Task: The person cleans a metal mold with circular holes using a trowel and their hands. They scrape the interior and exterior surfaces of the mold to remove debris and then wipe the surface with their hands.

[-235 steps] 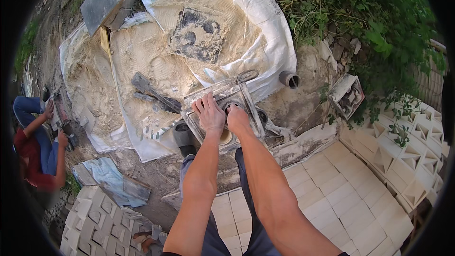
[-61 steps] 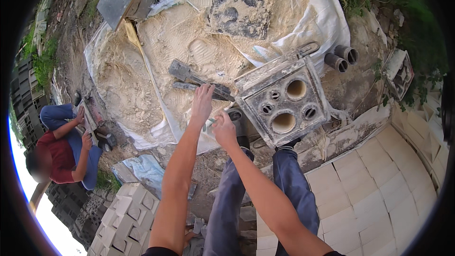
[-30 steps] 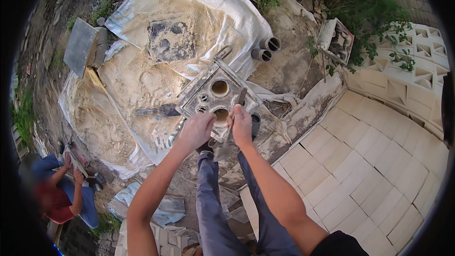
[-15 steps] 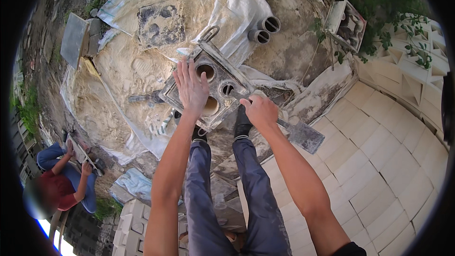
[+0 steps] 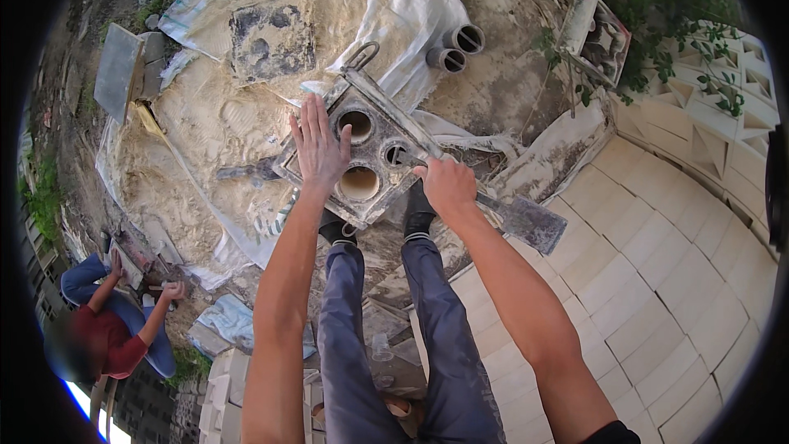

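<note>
A square metal block mould [image 5: 391,107], coated in pale dust, stands in front of me with round holes in its top and wire loops at its corners. My left hand [image 5: 317,141] is over its left side, palm down and fingers stretched; whether it touches the metal I cannot tell. My right hand [image 5: 448,187] is closed round a flat-bladed trowel [image 5: 534,225] at the mould's right side. The trowel's broad grey blade points out to the right, and its other end lies by the small right-hand hole. My feet are at the mould's near corner.
Sandy powder [image 5: 189,148] covers a white sheet [image 5: 411,0] beyond the mould. Two grey pipe pieces [image 5: 446,59] lie far right, with a dusty box [image 5: 596,41] beyond. Pale blocks [image 5: 649,279] stack at right. A seated person in red [image 5: 123,345] works at left.
My left hand has shifted a little left and up, uncovering more of the near hole. My right hand keeps its grip on the trowel. The seated person's hands have moved apart.
</note>
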The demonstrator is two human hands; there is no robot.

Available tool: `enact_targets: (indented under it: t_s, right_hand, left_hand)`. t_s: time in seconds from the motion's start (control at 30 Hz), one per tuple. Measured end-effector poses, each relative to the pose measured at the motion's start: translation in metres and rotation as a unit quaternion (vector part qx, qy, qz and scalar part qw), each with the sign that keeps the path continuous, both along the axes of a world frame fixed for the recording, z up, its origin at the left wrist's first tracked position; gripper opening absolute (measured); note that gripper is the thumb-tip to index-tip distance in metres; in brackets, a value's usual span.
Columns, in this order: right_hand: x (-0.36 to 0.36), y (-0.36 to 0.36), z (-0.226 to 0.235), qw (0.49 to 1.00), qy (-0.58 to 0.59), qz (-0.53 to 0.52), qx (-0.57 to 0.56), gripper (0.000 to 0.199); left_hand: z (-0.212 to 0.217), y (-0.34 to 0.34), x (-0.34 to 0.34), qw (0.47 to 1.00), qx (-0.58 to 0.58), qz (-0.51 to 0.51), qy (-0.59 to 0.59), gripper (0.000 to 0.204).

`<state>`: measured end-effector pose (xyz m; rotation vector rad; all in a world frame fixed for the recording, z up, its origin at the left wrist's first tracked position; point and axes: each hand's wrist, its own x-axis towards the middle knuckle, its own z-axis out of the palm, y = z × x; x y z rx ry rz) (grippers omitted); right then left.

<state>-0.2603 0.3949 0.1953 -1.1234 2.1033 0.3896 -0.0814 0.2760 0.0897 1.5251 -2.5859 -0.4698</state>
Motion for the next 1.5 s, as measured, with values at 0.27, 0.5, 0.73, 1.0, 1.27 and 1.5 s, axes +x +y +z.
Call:
enact_targets:
  t_s: [0.27,0.5,0.73,1.0,1.27,1.5]
  right_hand:
    - [-0.001,-0.009,-0.004,0.999,-0.036,0.013,0.013,0.033]
    - [-0.003,-0.014,-0.005,0.997,-0.065,-0.005,0.032,0.029]
    - [-0.002,-0.018,-0.004,0.994,-0.085,-0.009,0.061,0.027]
    - [-0.002,-0.007,-0.017,0.994,-0.093,-0.044,0.029,0.030]
    - [-0.006,-0.025,-0.022,0.984,-0.136,-0.038,0.104,0.035]
    - [0.002,-0.033,-0.033,0.977,-0.167,-0.109,0.082,0.046]
  left_hand:
    - [0.005,0.000,-0.002,1.000,0.000,0.005,0.011,0.079]
    - [0.001,0.000,-0.002,1.000,-0.019,0.010,0.016,0.079]
    - [0.002,0.001,-0.001,1.000,0.001,0.014,-0.005,0.078]
    - [0.001,0.000,-0.006,1.000,0.001,0.015,0.015,0.079]
    - [0.003,-0.001,-0.005,0.999,-0.016,0.031,0.013,0.079]
    - [0.001,0.001,-0.011,0.997,-0.002,0.074,-0.006,0.078]
